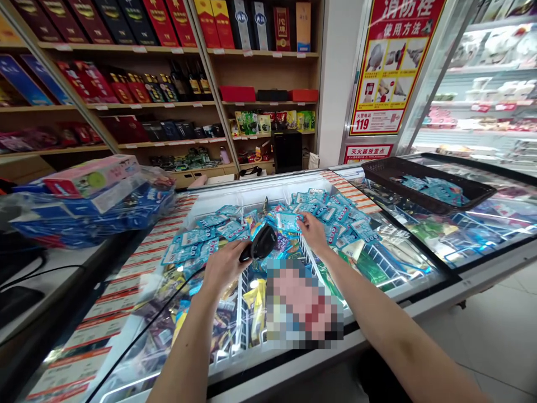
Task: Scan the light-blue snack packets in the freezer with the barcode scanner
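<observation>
My left hand (pixel 226 264) grips a black barcode scanner (pixel 264 242), its head turned towards the right. From its handle end a black cable (pixel 156 319) runs down to the lower left. Between thumb and fingers, my right hand (pixel 314 234) pinches a flat light-blue packet (pixel 287 221) just beyond the scanner. Similar blue packets lie on the freezer's glass top, in one pile (pixel 197 242) to the left and a larger one (pixel 346 215) to the right. Beneath the glass, wrapped goods sit in white wire baskets (pixel 242 313).
A brown tray (pixel 377 174) with more blue packets stands on the freezer at right. Plastic-wrapped boxes (pixel 96 193) are stacked at left. Shelves (pixel 268 102) of boxed goods rise behind, with a lit chiller (pixel 486 84) at far right. A pixelated patch hides the near middle.
</observation>
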The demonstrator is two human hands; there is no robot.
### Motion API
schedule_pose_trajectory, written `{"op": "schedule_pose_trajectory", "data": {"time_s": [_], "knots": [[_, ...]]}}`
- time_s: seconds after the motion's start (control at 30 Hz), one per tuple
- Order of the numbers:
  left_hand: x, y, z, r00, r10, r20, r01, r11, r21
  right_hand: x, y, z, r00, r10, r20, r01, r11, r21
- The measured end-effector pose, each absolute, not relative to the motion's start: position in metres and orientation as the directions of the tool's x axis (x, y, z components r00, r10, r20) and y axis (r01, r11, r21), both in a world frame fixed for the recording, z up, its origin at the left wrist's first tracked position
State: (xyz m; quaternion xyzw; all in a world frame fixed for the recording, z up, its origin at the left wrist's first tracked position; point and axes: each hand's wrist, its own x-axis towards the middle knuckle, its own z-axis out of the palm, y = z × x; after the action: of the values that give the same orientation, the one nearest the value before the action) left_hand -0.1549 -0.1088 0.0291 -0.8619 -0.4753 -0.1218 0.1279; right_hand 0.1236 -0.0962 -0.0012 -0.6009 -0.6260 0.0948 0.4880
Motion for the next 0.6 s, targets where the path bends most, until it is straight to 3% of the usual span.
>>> {"op": "schedule_pose_trajectory", "data": {"time_s": [0.6], "knots": [[-0.1478,-0.1112,0.0333,0.585,0.754,0.299,0.805,-0.586,-0.094,0.1233,-0.0969,-0.0023,0.237,0.876,0.420,0.465,0.277,-0.841]]}}
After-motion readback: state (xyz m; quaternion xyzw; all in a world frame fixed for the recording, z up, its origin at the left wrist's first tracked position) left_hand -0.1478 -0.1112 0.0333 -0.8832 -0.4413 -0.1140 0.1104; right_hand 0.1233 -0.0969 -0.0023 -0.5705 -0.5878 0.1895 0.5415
